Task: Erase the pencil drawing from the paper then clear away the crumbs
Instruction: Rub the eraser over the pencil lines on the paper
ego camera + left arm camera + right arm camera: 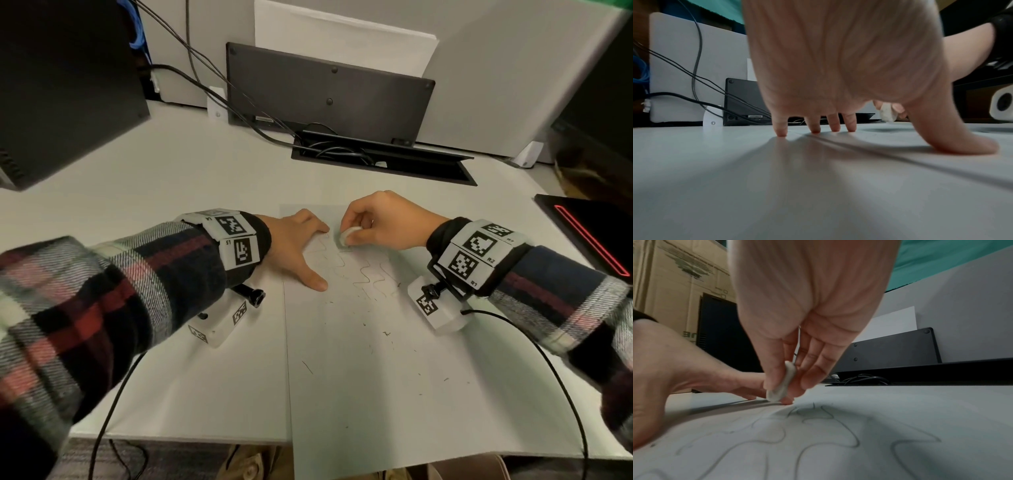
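A white sheet of paper (pixel 359 359) lies on the desk with wavy pencil lines (pixel 363 270) near its far end, seen close up as the pencil lines (pixel 818 434) in the right wrist view. My right hand (pixel 376 222) pinches a small white eraser (pixel 346 236) between thumb and fingers, its lower edge on the paper; the eraser (pixel 783 384) touches the drawing's far part. My left hand (pixel 294 246) lies with spread straight fingers (pixel 813 126) pressing the paper's left edge. Dark eraser crumbs (pixel 387 333) are scattered over the sheet.
A black keyboard (pixel 325 92) leans against the grey partition behind an open cable slot (pixel 383 161) with cables. A dark computer case (pixel 65 85) stands far left. A black device with a red line (pixel 589 236) lies at the right. The desk's front edge (pixel 171 435) is near.
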The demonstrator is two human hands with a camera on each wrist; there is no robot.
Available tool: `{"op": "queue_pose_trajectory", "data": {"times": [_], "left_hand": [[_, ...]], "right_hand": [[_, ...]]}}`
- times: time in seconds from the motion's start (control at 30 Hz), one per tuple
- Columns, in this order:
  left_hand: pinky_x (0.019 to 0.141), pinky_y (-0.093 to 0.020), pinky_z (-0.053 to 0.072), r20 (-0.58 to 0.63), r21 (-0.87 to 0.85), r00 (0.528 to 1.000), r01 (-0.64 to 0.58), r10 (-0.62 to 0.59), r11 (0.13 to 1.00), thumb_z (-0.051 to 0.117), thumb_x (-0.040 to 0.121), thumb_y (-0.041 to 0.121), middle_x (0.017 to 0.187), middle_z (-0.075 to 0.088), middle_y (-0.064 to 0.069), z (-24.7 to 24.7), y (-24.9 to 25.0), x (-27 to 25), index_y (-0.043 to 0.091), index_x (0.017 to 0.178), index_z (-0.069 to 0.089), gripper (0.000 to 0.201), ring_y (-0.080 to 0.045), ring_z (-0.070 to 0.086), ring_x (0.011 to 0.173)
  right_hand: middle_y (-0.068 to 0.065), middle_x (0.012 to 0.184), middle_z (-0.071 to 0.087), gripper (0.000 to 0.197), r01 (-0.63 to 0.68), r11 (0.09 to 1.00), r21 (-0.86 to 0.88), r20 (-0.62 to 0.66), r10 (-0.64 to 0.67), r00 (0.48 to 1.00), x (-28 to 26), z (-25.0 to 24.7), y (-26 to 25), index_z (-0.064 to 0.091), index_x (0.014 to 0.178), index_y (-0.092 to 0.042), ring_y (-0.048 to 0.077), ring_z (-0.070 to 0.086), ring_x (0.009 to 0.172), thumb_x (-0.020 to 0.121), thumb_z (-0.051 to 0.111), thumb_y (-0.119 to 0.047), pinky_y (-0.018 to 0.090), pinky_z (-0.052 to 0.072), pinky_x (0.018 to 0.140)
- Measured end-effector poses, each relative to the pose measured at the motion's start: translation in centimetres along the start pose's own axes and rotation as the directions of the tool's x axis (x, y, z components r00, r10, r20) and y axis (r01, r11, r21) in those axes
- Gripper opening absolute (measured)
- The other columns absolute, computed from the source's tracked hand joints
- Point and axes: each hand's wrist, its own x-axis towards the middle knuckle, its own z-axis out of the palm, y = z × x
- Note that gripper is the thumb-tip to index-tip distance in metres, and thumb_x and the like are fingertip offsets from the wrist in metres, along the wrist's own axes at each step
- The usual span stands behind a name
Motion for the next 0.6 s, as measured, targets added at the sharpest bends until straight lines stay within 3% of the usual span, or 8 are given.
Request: {"op": "queue_pose_trajectory", "data": {"times": [0.1, 0.17, 0.23, 0.37, 0.5, 0.6], "left_hand": [[0.113, -0.036, 0.021, 0.022, 0.038, 1.0, -0.002, 0.001, 0.999, 0.07, 0.067, 0.061, 0.154, -0.004, 0.011, -0.1, -0.2, 0.1, 0.024, 0.149, -0.004, 0.116, -0.015, 0.014, 0.142], [0.114, -0.036, 0.018, 0.048, 0.051, 0.999, 0.001, -0.003, 0.999, 0.07, 0.067, 0.061, 0.155, -0.009, 0.013, -0.3, -0.4, 0.1, 0.024, 0.149, -0.008, 0.119, -0.014, 0.01, 0.143], [0.116, -0.036, 0.017, 0.075, 0.061, 0.997, 0.001, -0.005, 0.998, 0.072, 0.066, 0.06, 0.154, -0.012, 0.014, -0.5, -0.7, 0.2, 0.024, 0.149, -0.01, 0.122, -0.013, 0.008, 0.143], [0.117, -0.037, 0.014, 0.098, 0.06, 0.995, -0.015, 0.009, 0.998, 0.074, 0.064, 0.057, 0.155, -0.013, 0.014, -0.8, -1.1, 0.2, 0.024, 0.148, -0.012, 0.125, -0.012, 0.005, 0.144], [0.115, -0.038, 0.012, 0.1, 0.045, 0.995, -0.004, -0.001, 0.999, 0.071, 0.064, 0.062, 0.154, -0.013, 0.016, -0.5, -0.8, 0.3, 0.03, 0.148, -0.012, 0.122, -0.013, 0.003, 0.144], [0.115, -0.044, 0.006, 0.113, 0.107, 0.993, 0.018, -0.03, 0.994, 0.063, 0.066, 0.07, 0.153, -0.02, 0.015, -0.3, -0.2, 0.4, 0.034, 0.147, -0.012, 0.116, -0.013, -0.011, 0.144]], "right_hand": [[0.0, 0.078, 0.067, 0.014, -0.048, 0.993, 0.106, 0.013, 0.047, 0.999, 0.3, -0.3, -0.1, 0.067, 0.09, -0.013, -0.003, 0.059, 0.058, 0.078, 0.073, -0.016, 0.014, 0.049, 0.07], [0.005, 0.078, 0.07, 0.015, -0.065, 0.988, 0.141, 0.022, 0.062, 0.998, 0.4, -0.5, -0.3, 0.067, 0.09, -0.011, 0.003, 0.062, 0.059, 0.077, 0.074, -0.015, 0.015, 0.05, 0.069], [0.0, 0.077, 0.069, 0.013, -0.064, 0.988, 0.137, 0.068, 0.056, 0.996, 0.3, -0.6, -0.4, 0.067, 0.087, -0.014, 0.004, 0.061, 0.06, 0.077, 0.074, -0.015, 0.015, 0.05, 0.07], [-0.005, 0.081, 0.065, 0.012, -0.036, 0.991, 0.13, 0.119, 0.021, 0.993, 0.3, -0.1, -0.5, 0.063, 0.083, -0.023, -0.005, 0.054, 0.057, 0.078, 0.073, -0.02, 0.015, 0.047, 0.066], [0.001, 0.082, 0.064, 0.013, 0.009, 0.999, 0.033, 0.114, -0.013, 0.993, 1.0, 1.0, -0.9, 0.06, 0.087, -0.019, 0.002, 0.051, 0.061, 0.081, 0.07, -0.025, 0.017, 0.043, 0.064], [-0.004, 0.074, 0.06, 0.009, 0.052, 0.999, 0.004, 0.129, -0.052, 0.99, 1.3, 1.3, -1.5, 0.061, 0.086, -0.017, -0.002, 0.051, 0.057, 0.082, 0.069, -0.02, 0.008, 0.038, 0.057]]}}
